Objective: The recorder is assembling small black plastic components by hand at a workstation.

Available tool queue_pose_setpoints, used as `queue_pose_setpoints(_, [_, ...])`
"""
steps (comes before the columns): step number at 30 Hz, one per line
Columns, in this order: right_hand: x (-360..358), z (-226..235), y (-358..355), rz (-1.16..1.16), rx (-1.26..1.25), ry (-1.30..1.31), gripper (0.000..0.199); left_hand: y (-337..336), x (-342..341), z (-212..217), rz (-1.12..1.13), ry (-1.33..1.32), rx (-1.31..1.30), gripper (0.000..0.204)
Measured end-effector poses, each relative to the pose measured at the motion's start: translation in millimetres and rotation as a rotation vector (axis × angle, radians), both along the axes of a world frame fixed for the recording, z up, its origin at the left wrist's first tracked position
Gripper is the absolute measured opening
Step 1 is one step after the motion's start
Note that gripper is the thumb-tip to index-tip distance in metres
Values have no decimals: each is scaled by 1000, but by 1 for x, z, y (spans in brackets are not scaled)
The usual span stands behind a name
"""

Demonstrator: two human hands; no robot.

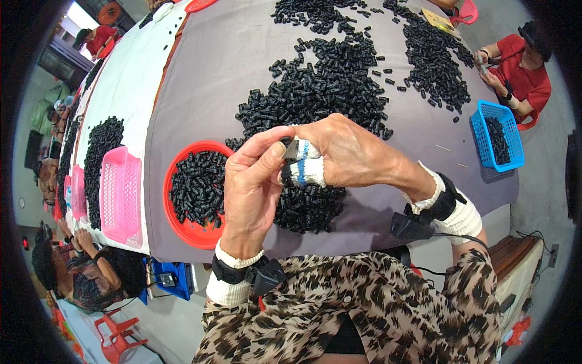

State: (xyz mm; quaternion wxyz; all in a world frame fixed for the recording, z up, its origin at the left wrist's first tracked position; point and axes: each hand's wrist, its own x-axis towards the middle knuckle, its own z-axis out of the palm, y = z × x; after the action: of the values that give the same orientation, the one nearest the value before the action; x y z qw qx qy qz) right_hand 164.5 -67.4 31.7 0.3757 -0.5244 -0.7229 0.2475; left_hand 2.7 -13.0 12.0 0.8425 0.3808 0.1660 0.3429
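My hands meet over the near edge of a big heap of small black plastic parts [315, 91]. My left hand [251, 188] is closed, thumb and forefinger pinching a small black plastic part [285, 173] that is mostly hidden between the hands. Curled in against it, my right hand [354, 151] has white and blue cloth wraps [308, 172] on its fingers. A small flat grey blade-like piece [291, 149] sticks out of its grip beside my left thumb. Left of my left hand stands a round red tray [176, 219] full of the same black parts.
A blue basket [516, 142] holding black parts stands at the table's right edge, by a seated person in red [526, 76]. To the left, a pink basket [121, 200] sits on a white-covered table. Another person [85, 273] works at lower left, near a red stool [118, 337].
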Motion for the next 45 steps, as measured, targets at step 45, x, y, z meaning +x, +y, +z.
queue_pose_setpoints(45, [-2, -1, 0, -16, 7, 44, 31, 2, -2, -12, -56, -113, -79, 27])
